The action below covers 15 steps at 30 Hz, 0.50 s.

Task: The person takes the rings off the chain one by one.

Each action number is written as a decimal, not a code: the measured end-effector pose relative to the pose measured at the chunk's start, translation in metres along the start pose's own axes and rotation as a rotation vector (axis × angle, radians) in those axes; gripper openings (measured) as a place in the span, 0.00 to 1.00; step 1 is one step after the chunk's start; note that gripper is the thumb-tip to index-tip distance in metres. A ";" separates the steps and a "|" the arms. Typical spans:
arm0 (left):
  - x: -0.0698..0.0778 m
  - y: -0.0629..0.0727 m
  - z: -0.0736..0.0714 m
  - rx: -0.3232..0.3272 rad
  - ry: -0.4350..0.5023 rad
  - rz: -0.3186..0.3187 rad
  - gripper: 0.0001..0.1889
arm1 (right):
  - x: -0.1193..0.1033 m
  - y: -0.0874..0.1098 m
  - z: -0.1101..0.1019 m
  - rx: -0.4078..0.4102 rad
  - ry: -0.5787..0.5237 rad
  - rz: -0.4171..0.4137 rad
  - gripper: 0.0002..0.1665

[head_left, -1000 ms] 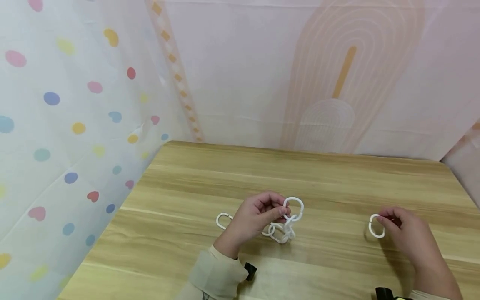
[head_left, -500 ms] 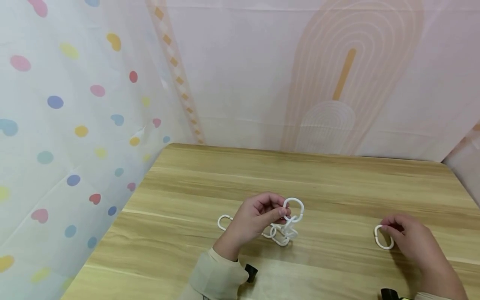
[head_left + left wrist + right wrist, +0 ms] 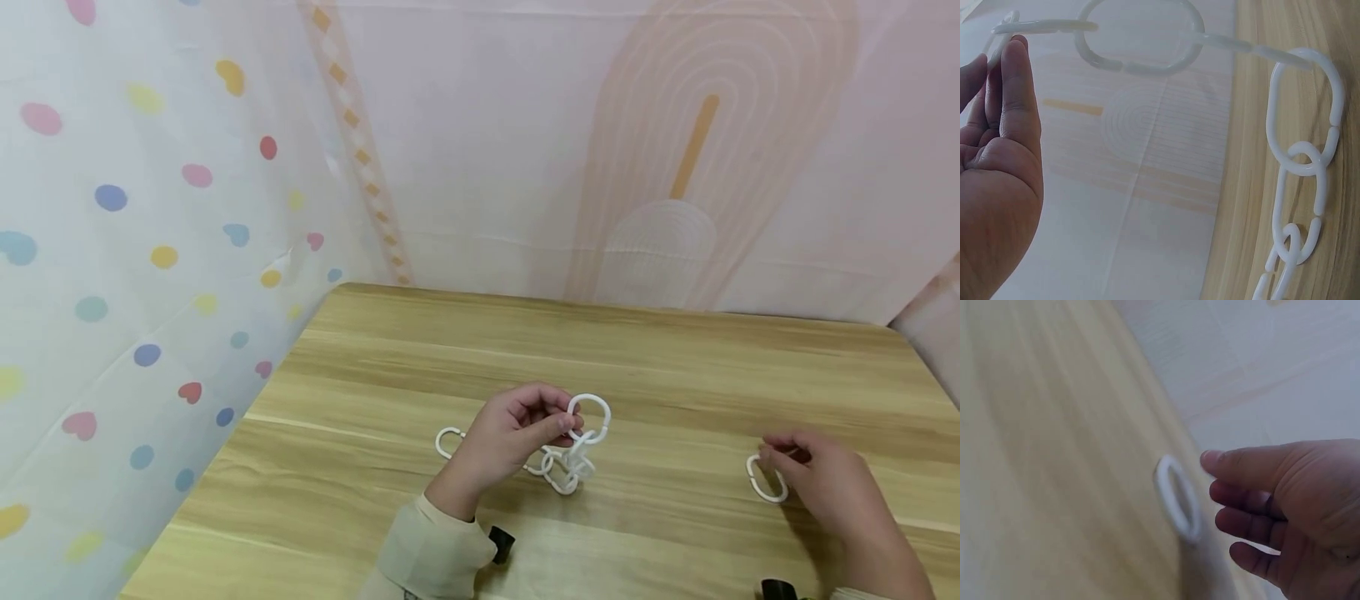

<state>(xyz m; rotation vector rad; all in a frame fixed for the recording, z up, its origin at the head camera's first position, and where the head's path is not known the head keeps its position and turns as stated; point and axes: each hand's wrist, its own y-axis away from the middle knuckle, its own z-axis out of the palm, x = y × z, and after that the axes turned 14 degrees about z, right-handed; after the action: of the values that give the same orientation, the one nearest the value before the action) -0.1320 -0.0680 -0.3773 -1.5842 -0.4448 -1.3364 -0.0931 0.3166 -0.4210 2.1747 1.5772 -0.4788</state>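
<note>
My left hand (image 3: 510,437) pinches the end link of a white plastic chain (image 3: 1272,119) between thumb and fingers. In the left wrist view its linked oval rings droop from the fingertips toward the wooden table; in the head view part of the chain is hidden behind the hand. Over at the right, my right hand (image 3: 821,479) hovers beside a single loose white link (image 3: 1164,487). The right wrist view shows a gap between that link and the loosely bent fingers, with nothing in the hand. The loose link appears on the tabletop.
The wood-grain table (image 3: 465,333) runs back to a pale curtain (image 3: 487,150) with an arch print. A dotted curtain (image 3: 150,217) hangs along the left side. Black wrist gear (image 3: 501,543) shows below the left sleeve.
My right hand has moved down toward the table with the loose link and let it go. The left hand stays nearly still, still pinching the chain's end link.
</note>
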 end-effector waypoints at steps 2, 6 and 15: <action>0.000 0.000 0.000 0.001 -0.004 0.001 0.09 | -0.007 0.004 -0.003 0.031 -0.020 -0.005 0.21; 0.001 0.001 -0.001 -0.001 -0.003 0.006 0.09 | -0.027 0.013 -0.008 0.138 -0.086 -0.056 0.17; 0.009 -0.003 -0.001 -0.015 -0.043 0.016 0.09 | -0.074 0.037 -0.013 0.292 -0.252 -0.228 0.02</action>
<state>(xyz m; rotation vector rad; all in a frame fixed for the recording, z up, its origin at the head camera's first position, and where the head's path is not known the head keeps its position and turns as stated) -0.1318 -0.0703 -0.3683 -1.6276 -0.4489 -1.2988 -0.0800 0.2526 -0.3686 2.0390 1.7039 -1.0699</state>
